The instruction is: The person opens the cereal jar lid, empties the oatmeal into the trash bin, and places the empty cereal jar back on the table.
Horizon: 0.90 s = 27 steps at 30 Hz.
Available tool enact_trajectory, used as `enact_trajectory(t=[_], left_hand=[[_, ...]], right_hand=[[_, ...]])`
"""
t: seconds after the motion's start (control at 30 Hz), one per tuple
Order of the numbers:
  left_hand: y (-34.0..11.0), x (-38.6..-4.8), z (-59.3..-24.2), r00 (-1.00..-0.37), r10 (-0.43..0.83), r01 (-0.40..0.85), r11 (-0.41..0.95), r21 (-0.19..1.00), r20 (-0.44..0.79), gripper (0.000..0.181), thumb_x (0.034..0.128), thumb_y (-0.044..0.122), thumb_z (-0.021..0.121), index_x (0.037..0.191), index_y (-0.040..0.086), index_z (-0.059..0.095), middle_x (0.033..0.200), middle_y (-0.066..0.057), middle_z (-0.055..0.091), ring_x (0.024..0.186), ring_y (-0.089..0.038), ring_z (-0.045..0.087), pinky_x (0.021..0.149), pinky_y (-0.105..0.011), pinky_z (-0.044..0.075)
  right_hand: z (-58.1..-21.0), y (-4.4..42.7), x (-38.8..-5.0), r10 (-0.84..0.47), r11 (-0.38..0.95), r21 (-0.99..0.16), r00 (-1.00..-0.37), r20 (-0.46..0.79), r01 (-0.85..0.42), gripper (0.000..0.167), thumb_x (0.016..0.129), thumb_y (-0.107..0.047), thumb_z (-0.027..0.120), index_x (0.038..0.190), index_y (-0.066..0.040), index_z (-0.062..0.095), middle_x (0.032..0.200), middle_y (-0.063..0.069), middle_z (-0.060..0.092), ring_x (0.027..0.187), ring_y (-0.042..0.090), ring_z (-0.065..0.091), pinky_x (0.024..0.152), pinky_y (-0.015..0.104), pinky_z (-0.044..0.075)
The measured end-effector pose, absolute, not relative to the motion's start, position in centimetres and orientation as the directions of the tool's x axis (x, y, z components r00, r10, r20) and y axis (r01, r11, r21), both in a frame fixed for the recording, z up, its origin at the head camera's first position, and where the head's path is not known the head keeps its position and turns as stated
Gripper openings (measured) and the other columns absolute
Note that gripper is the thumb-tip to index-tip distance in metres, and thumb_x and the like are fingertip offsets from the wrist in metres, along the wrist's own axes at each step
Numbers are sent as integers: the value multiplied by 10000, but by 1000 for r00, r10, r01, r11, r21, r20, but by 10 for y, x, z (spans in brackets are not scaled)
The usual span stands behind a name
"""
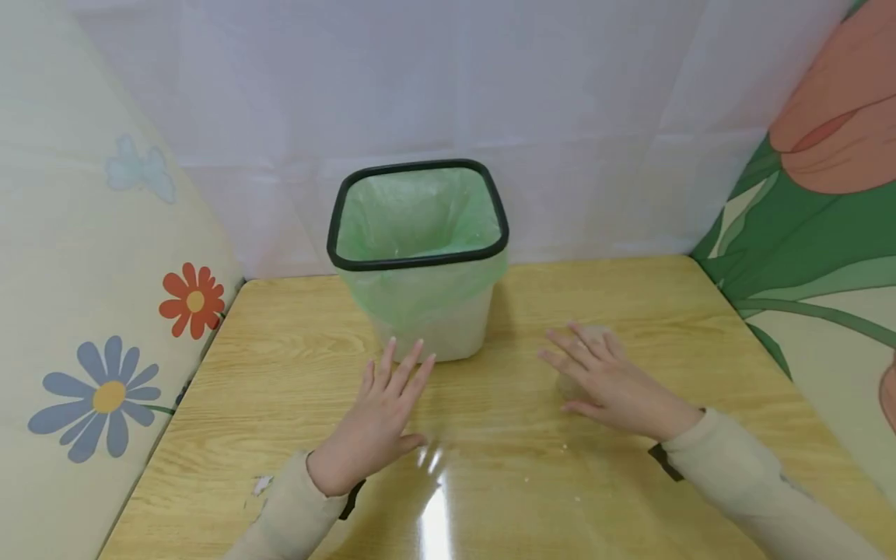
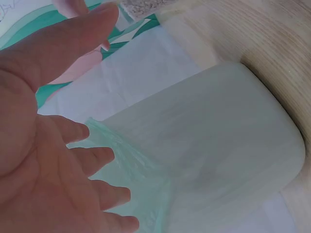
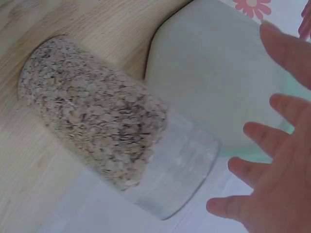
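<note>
A white bin (image 1: 437,323) stands at the back of the wooden table, lined with a thin green plastic bag (image 1: 420,210) under a black rim (image 1: 420,263). My left hand (image 1: 378,420) is in front of the bin, palm down with its fingers spread and holding nothing. To the right of the bin stands a clear jar (image 3: 187,165), mostly filled with oat flakes (image 3: 97,116). Over that jar my right hand (image 1: 616,389) extends with fingers spread, hiding most of it in the head view. In the right wrist view the fingers look apart from the jar.
A white cloth (image 1: 595,117) hangs behind the wooden table (image 1: 490,451). Flower-patterned panels rise at the left (image 1: 84,257) and right (image 1: 805,327). A small torn white patch (image 1: 262,484) lies near the left sleeve, and several tiny white specks dot the tabletop.
</note>
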<state>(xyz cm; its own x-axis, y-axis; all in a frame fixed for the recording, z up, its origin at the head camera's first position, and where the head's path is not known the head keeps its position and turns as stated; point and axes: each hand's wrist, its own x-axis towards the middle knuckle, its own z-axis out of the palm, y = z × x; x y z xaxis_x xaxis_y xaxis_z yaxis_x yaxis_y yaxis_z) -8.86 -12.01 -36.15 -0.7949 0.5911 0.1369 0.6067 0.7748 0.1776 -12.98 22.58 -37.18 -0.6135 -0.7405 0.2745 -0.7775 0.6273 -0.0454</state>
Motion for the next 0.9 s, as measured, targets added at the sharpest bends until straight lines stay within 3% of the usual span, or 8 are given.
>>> enact_trajectory(t=[0.4,0.63,0.73,0.9], left_hand=[[-118,-89,-366,-788,604,615,767,183,114,1040,744,307,837,1521,-16,228,1579,-237,115,1407,-514,35,1045,-690,167],[-117,-88,-368,-789,603,614,770,174,116,1030,749,330,827,1516,-23,237,1577,-239,122,1409,-506,31,1051,-677,176],[-118,-88,-368,-791,600,611,771,178,120,1024,749,327,828,1513,-27,244,1575,-241,127,1409,-503,27,1049,-680,184],[-119,-88,-369,-795,594,606,774,182,124,1018,753,323,827,1510,-33,246,1574,-243,130,1409,-506,28,1052,-676,174]], right_hand=[[-382,238,-133,-600,733,-171,-744,294,-658,888,764,-189,819,1485,-40,322,1482,260,316,1345,525,244,925,784,233],[-393,247,-142,-509,768,-182,-758,407,-614,1036,664,-154,882,1481,46,276,1427,339,329,1265,571,306,948,750,251],[-396,249,-145,-454,777,-247,-787,417,-579,1075,652,-161,885,1472,103,242,1421,381,306,1273,571,295,991,713,237],[-400,252,-147,-363,742,-465,-873,327,-482,1096,715,-135,856,1500,104,129,1492,383,168,1339,564,196,1042,682,192]])
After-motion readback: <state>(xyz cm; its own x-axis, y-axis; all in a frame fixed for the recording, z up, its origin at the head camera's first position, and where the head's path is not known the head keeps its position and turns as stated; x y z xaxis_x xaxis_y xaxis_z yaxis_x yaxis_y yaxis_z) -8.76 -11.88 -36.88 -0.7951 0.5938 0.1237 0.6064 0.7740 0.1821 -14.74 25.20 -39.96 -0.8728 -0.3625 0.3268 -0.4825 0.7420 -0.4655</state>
